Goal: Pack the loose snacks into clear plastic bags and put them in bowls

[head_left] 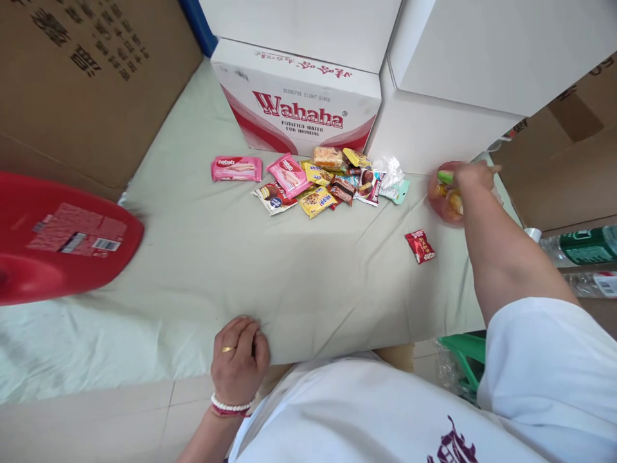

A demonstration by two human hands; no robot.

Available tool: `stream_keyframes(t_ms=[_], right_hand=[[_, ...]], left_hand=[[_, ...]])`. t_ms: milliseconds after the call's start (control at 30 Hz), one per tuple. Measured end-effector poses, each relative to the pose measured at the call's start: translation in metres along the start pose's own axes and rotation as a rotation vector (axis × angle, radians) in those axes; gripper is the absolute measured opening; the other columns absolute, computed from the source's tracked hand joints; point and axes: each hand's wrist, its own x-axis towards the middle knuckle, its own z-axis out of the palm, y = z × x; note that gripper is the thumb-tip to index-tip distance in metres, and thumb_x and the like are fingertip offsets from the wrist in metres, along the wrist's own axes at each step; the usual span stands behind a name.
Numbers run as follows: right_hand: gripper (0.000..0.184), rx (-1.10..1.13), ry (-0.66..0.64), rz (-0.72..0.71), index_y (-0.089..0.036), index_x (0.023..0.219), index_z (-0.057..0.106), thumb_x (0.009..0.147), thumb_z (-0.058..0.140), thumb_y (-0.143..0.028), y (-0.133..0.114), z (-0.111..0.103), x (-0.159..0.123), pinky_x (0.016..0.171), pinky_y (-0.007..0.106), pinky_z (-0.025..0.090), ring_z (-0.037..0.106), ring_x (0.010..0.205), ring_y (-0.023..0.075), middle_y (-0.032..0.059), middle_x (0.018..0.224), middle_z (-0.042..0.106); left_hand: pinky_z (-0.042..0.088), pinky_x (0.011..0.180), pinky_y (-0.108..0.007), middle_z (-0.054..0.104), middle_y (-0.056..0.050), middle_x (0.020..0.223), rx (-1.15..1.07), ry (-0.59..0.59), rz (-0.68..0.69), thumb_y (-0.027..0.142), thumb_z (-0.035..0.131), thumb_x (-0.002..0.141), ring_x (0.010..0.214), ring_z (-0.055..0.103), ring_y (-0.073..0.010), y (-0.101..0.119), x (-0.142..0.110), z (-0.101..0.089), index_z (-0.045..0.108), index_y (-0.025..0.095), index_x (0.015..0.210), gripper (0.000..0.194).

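My left hand point(240, 360) rests on the near edge of the cloth-covered table point(241, 276), its fingers curled in, with nothing seen in them. At the far right my right hand point(473, 179) reaches over a translucent reddish bowl point(441, 211). A green piece point(445, 177) and yellow items show in this bowl beside the hand. Its fingers are blurred and partly hidden, so any hold is unclear. Nearer to me than the bowl lies a small red packet point(420, 247). A heap of wrapped snacks, with pink nabati packs point(289, 175) and yellow packets point(317, 200), lies at the back.
Behind the snacks stands a Wahaha water carton point(301, 103), beside white boxes point(443, 122). A large red container point(62, 238) lies at the left, below a brown carton point(87, 83). Plastic bottles point(585, 247) and a green stool point(465, 354) are at the right.
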Motion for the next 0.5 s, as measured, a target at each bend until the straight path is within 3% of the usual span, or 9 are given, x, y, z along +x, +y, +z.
stream_keyframes(t_ms=[67,133,233,300,400,500], right_hand=[[0.033,0.043,0.116,0.087,-0.003,0.124,0.058,0.1,0.055,-0.026,-0.01,-0.005,-0.004,0.082,0.041,0.039,0.06,0.099,0.0203,0.034,0.136,0.046],[0.032,0.094,0.101,-0.075,-0.004,0.122,0.059,0.105,0.043,-0.025,-0.027,-0.006,-0.01,0.088,0.041,0.038,0.059,0.102,0.0195,0.0285,0.13,0.054],[0.034,0.104,-0.11,-0.394,-0.002,0.113,0.065,0.103,0.04,-0.023,-0.058,0.006,-0.025,0.091,0.037,0.038,0.058,0.099,0.0186,0.0195,0.11,0.067],[0.027,0.087,-0.25,-0.506,-0.005,0.112,0.068,0.097,0.054,-0.024,-0.077,0.022,-0.039,0.089,0.035,0.041,0.059,0.095,0.0196,0.0152,0.105,0.07],[0.035,0.023,-0.368,-0.554,-0.012,0.115,0.07,0.081,0.074,-0.021,-0.091,0.047,-0.062,0.087,0.036,0.045,0.061,0.094,0.0251,0.0151,0.111,0.071],[0.03,0.039,-0.341,-0.482,-0.013,0.111,0.072,0.082,0.068,-0.018,-0.087,0.06,-0.075,0.089,0.039,0.046,0.061,0.099,0.0285,0.017,0.114,0.07]], left_hand=[[0.057,0.091,-0.045,0.071,-0.01,0.099,-0.004,0.011,0.021,0.007,0.062,0.081,0.102,0.069,-0.0275,0.0,0.0,0.0,0.067,0.02,0.099,0.023],[0.056,0.091,-0.045,0.071,-0.01,0.1,-0.003,0.018,0.035,0.006,0.062,0.081,0.103,0.068,-0.0277,0.0,0.0,0.0,0.067,0.02,0.099,0.023],[0.057,0.091,-0.045,0.07,-0.011,0.101,-0.002,0.01,0.033,0.006,0.061,0.081,0.104,0.067,-0.0281,0.0,0.0,0.0,0.066,0.02,0.099,0.023],[0.056,0.091,-0.045,0.07,-0.011,0.1,-0.002,0.009,0.035,0.006,0.061,0.081,0.104,0.067,-0.028,0.0,0.0,0.0,0.066,0.019,0.099,0.023],[0.056,0.091,-0.045,0.069,-0.011,0.101,-0.002,0.012,0.044,0.006,0.06,0.082,0.104,0.067,-0.0278,0.001,0.0,-0.001,0.066,0.019,0.099,0.022],[0.056,0.092,-0.044,0.069,-0.011,0.1,-0.018,0.015,0.031,0.005,0.06,0.082,0.105,0.066,-0.0272,0.002,0.0,-0.001,0.067,0.019,0.099,0.023]])
